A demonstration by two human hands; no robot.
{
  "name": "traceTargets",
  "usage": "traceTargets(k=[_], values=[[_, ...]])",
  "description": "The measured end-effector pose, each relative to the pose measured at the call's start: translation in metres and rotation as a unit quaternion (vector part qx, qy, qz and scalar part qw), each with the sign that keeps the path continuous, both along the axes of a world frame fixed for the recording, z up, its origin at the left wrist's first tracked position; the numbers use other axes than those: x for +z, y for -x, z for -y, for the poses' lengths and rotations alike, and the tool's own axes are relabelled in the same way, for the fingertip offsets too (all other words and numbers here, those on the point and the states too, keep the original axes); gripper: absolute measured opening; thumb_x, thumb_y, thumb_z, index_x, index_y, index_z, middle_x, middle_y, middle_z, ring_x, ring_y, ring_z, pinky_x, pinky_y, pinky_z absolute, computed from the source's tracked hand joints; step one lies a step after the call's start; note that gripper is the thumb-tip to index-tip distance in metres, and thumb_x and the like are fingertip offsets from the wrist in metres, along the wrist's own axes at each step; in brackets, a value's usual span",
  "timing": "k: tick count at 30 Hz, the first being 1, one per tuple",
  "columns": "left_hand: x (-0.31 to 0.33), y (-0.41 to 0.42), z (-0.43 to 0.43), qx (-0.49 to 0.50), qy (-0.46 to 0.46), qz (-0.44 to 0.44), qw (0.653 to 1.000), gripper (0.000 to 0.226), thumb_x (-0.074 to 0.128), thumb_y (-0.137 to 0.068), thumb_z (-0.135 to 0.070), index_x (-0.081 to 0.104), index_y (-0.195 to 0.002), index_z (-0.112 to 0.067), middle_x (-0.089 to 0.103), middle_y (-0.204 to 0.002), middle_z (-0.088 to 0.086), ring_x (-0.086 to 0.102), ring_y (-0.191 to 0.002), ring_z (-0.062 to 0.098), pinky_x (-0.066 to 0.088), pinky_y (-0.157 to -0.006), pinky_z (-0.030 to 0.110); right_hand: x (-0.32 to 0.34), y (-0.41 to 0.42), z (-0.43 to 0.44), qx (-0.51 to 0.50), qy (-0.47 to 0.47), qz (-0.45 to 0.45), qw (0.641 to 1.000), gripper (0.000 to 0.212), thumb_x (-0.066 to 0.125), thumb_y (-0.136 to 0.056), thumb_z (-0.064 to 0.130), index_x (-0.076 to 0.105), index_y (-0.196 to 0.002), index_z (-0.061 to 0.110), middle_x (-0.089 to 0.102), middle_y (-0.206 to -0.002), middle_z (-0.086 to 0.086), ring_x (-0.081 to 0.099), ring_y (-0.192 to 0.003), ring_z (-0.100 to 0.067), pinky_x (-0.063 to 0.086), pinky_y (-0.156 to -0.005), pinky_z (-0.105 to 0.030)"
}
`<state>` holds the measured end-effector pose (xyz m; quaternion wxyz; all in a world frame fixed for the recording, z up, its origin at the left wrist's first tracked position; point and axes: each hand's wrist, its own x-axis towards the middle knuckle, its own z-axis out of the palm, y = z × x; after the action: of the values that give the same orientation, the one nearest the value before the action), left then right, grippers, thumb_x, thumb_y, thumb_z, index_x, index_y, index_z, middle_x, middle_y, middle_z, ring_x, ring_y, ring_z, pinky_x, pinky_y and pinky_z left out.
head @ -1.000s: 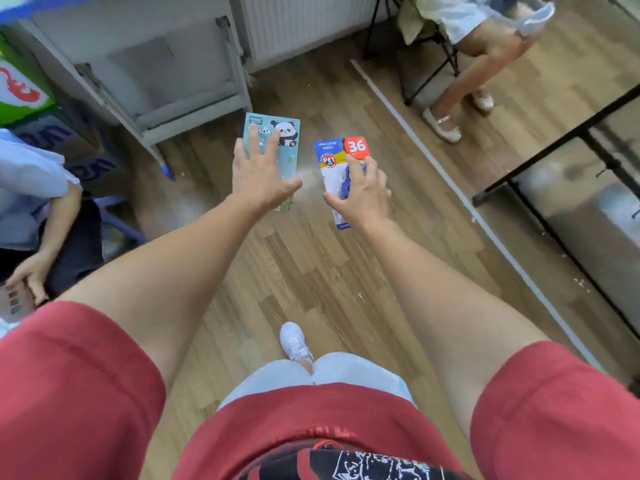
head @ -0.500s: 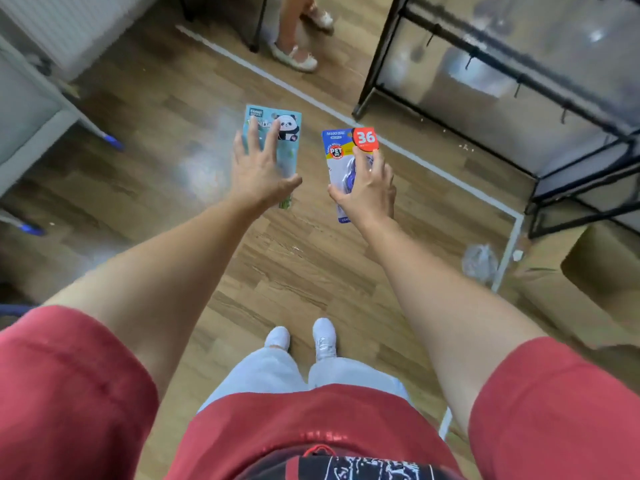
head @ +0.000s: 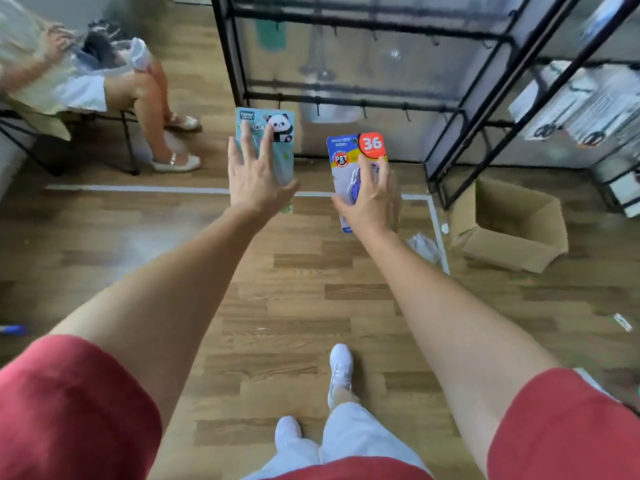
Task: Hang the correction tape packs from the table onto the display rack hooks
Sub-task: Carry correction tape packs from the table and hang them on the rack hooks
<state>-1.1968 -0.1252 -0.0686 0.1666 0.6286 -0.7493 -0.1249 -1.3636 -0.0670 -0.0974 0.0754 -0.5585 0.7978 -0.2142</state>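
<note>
Change since earlier frame: the display rack (head: 346, 100) now fills the far centre and right. Before, it showed only at the far right. The seated person (head: 131, 88) now sits far left, and the cardboard box (head: 512, 223) is in full view on the right. The grips on both packs are unchanged.
Left hand (head: 254, 181): holds the panda pack (head: 278, 133), fingers spread on its printed face, thumb at its right edge.
Right hand (head: 370, 199): grips the blue pack (head: 349, 150), fingers curled over the blister.
Location: both packs are in the air above the floor (head: 294, 289), side by side and apart, short of the rack hooks (head: 363, 110).
Orientation: long axes run near to far. Header ends point towards the rack, and the printed faces are towards the camera.
</note>
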Motion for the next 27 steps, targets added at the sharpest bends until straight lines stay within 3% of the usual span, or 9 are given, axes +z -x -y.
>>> traceTargets(k=[14,27], values=[[0.093,0.110,0.196,0.016,0.120,-0.037,0.992,0.093,0.062,-0.085,-0.043,0.002,-0.153,-0.022,-0.009,-0.160,0.011,-0.007,-0.146,0.035,-0.002,-0.119,0.042,0.094,0.118,0.209,0.006,0.127,-0.036,0.991,0.072,0.063,-0.087,0.039,0.030,-0.147,0.014,0.022,-0.154,-0.016,0.027,-0.136,-0.035,0.035,-0.106,-0.048],[0.168,0.114,0.421,0.008,0.195,-0.070,0.978,0.094,0.064,-0.085,-0.039,0.002,-0.153,-0.024,-0.011,-0.160,0.008,-0.010,-0.146,0.033,-0.001,-0.118,0.046,0.167,0.123,0.435,-0.003,0.242,-0.033,0.970,0.077,0.066,-0.085,0.045,0.032,-0.147,0.013,0.023,-0.155,-0.016,0.026,-0.139,-0.037,0.034,-0.109,-0.051]])
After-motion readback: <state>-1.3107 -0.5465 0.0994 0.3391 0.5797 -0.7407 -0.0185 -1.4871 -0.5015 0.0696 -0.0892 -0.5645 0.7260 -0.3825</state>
